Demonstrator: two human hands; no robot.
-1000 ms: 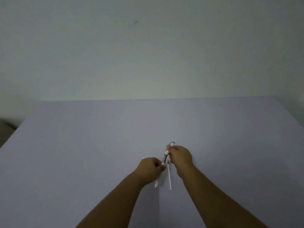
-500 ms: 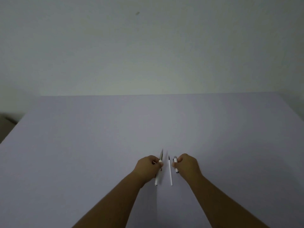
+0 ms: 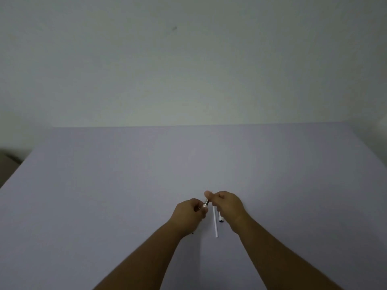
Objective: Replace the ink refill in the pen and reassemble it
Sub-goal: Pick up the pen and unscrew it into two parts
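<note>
With the left hand (image 3: 188, 214) closed on the pen barrel (image 3: 206, 203) and the right hand (image 3: 227, 204) apparently pinching its upper end, the light, stiff, slippery white refill (image 3: 215, 223) lying between them on the table (image 3: 104, 206) should be gripped mid-length.

I see a bare, dim indoor room of no sure kind, a plain staged work spot: a wide pale lavender desk (image 3: 125, 185) set against an unadorned off-white wall (image 3: 188, 70) bearing one small dark mark (image 3: 174, 28).
</note>
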